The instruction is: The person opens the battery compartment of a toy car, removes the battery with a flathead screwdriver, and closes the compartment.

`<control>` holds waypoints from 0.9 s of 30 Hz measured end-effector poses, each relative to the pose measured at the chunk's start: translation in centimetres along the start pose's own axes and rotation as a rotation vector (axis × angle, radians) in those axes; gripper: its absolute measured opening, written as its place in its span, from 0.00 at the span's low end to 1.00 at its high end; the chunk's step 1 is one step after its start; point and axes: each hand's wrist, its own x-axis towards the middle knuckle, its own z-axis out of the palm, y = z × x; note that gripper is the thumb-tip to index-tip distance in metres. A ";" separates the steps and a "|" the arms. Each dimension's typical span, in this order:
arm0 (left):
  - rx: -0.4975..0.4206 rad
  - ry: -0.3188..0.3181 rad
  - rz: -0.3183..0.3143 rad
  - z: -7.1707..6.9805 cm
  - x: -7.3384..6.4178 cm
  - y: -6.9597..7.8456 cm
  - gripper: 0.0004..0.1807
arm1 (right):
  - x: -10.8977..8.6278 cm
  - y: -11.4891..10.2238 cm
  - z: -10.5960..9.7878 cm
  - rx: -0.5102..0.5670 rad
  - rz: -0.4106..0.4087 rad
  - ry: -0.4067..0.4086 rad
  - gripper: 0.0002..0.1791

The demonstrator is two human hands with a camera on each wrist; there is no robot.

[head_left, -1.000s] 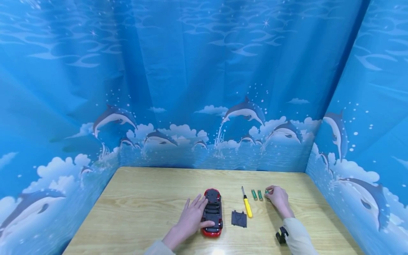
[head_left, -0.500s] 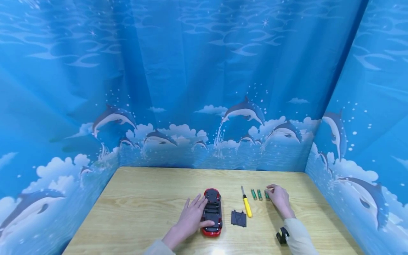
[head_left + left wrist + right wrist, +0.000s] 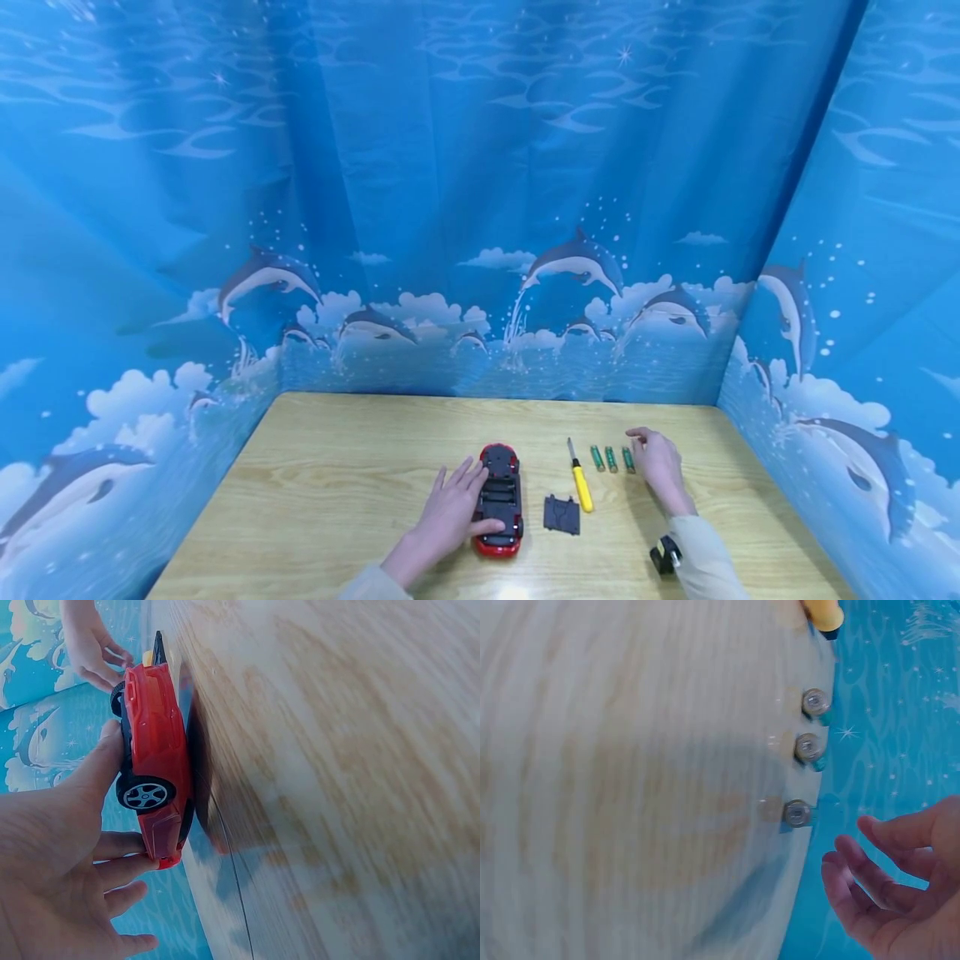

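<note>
A red toy car [image 3: 499,465] lies upside down on the table, its dark underside and open battery compartment facing up. My left hand [image 3: 447,508] rests on it, fingers straight along its left side and thumb on the underside. In the left wrist view, the car's red side and a spoked wheel [image 3: 145,796] show beside the thumb. Three green batteries stand apart in a row: one on the left [image 3: 597,457], one in the middle [image 3: 611,459], one on the right [image 3: 628,459]. My right hand [image 3: 657,468] hovers just right of the last battery, fingers loosely bent, holding nothing.
Between car and batteries lie a black battery cover [image 3: 562,515] and a yellow-handled screwdriver [image 3: 581,483], its shaft pointing away from me. The wooden table [image 3: 360,450] ends at blue dolphin-printed curtains [image 3: 420,208] at the back and sides.
My right hand has let go of the rightmost battery and drawn slightly away to the right, leaving it in line with the other two. The left hand and car have stayed put.
</note>
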 end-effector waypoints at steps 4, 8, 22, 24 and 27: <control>-0.004 0.000 -0.001 -0.1 -0.1 0.0 0.52 | -0.3 -0.9 -0.3 0.009 -0.055 0.032 0.14; -0.009 0.001 0.000 -0.2 -0.2 0.1 0.52 | -0.7 -2.2 -0.3 0.041 -0.085 0.034 0.12; -0.020 0.000 -0.005 -0.2 -0.2 0.1 0.52 | -4.0 -6.9 2.3 0.166 -0.362 -0.154 0.10; -0.017 0.005 0.000 -0.2 -0.2 0.1 0.52 | -4.4 -7.3 2.3 0.165 -0.392 -0.255 0.10; -0.017 0.005 -0.001 -0.3 -0.1 0.1 0.52 | -4.8 -7.7 2.4 0.147 -0.445 -0.373 0.10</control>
